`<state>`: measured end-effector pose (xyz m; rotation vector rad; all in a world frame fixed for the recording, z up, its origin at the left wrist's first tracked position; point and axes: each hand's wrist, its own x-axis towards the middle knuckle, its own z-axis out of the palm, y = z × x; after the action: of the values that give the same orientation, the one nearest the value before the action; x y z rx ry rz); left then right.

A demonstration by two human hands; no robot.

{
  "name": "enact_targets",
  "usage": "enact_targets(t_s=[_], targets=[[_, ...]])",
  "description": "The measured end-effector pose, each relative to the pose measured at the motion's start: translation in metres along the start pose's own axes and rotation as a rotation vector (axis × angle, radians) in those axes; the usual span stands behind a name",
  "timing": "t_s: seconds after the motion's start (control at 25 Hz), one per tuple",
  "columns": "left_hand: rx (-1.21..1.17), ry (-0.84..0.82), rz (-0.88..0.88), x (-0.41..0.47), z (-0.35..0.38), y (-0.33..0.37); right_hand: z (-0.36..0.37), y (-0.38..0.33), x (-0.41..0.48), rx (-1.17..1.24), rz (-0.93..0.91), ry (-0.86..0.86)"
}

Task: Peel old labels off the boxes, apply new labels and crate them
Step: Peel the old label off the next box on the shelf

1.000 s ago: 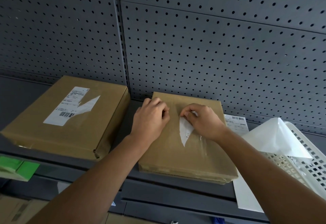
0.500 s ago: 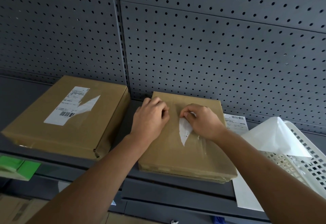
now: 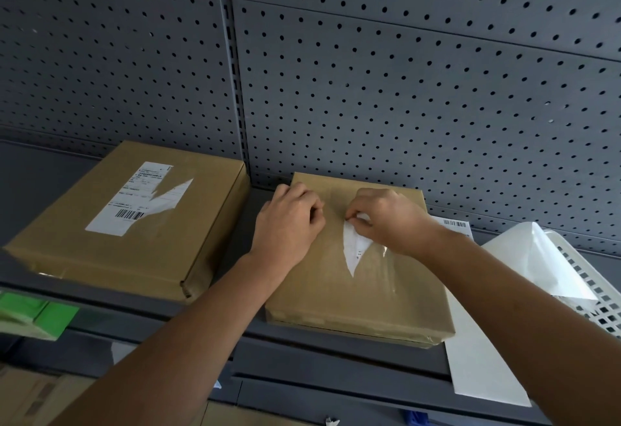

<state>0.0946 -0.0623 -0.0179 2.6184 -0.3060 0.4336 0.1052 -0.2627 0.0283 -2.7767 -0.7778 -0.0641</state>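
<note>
2 grips on box [image 3: 336,294] | left grip [image 3: 289,224] fisted, pressing down | right grip [image 3: 386,220] pinching torn label [image 3: 354,251]

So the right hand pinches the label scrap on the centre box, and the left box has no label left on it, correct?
Not quite: in the head view the left box still carries a torn white label with a barcode. The right hand does pinch the label scrap on the centre box.

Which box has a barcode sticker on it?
The left box: its torn label shows a barcode. The right box has only a white scrap.
</note>
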Motion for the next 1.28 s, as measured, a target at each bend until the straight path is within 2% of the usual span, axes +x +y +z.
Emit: enact_targets(t_s=[0.16,0.32,0.48,0.72,1.12,1.28], targets=[[0.017,-0.025,-0.013,0.001,0.000,-0.001,-0.012,-0.010,0.007,-0.206,-0.086,-0.084],[0.014,-0.042,-0.021,0.000,-0.001,0.000,-0.013,-0.014,0.013,-0.244,-0.117,-0.134],[0.005,-0.027,-0.017,0.000,-0.001,0.000,-0.008,-0.007,0.010,-0.171,-0.105,-0.101],[0.001,0.001,-0.015,0.000,0.000,-0.002,-0.012,-0.007,-0.003,0.031,0.024,0.046],[0.045,-0.028,-0.020,0.001,-0.001,0.001,-0.030,-0.021,0.023,-0.235,0.019,-0.347],[0.055,-0.034,-0.024,0.000,-0.001,0.001,-0.024,-0.023,0.032,-0.284,-0.026,-0.402]])
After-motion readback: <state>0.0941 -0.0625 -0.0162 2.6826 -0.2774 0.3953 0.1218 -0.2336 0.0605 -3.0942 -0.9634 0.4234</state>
